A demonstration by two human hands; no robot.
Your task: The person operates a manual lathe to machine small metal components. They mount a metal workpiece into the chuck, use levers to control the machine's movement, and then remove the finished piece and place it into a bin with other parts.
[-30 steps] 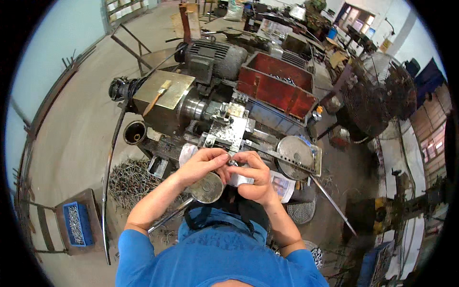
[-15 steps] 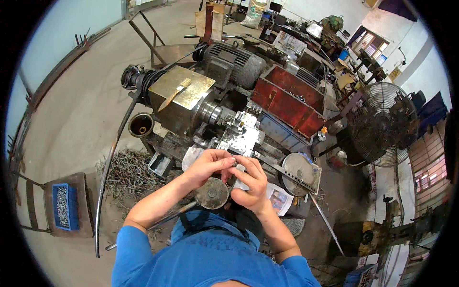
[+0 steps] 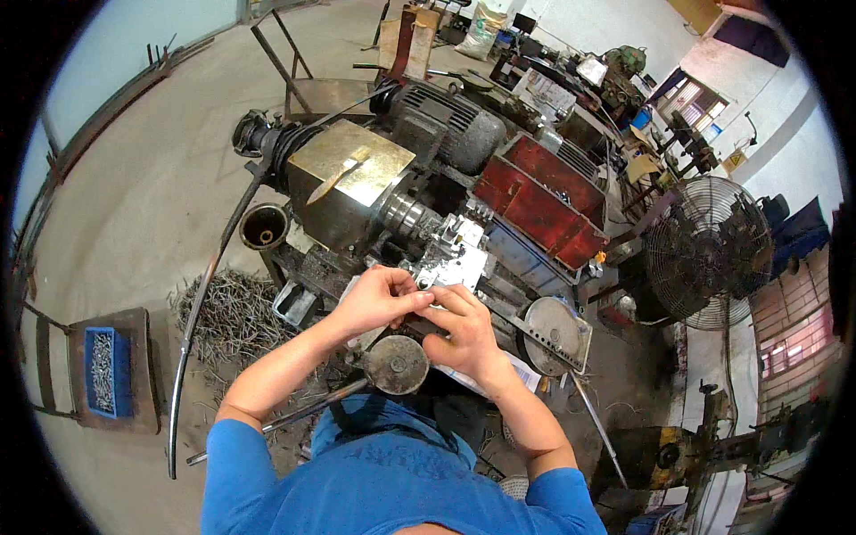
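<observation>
My left hand (image 3: 378, 300) and my right hand (image 3: 461, 333) meet over the front of a lathe-like machine, fingertips pinched together. Whatever lies between the fingers is too small and covered to make out. Just beyond them sits a shiny metal tool block (image 3: 459, 266), beside the round spindle (image 3: 406, 217). Below the hands is a worn round metal disc (image 3: 397, 365), with a rod running off to its lower left. A brush with a wooden handle (image 3: 332, 181) rests on the metal cover (image 3: 374, 159) of the machine's head.
Behind the block stand a red metal bin (image 3: 546, 225) and a blue crate (image 3: 526, 251). Curly metal shavings (image 3: 234, 319) are heaped at left, near a long bent pipe (image 3: 207, 276). A blue box (image 3: 109, 408) holds small metal parts. At right stands a large fan (image 3: 709, 254).
Both hands have shifted slightly left and toward the machine. Their fingertips have come closer together, and the head view has tilted a little.
</observation>
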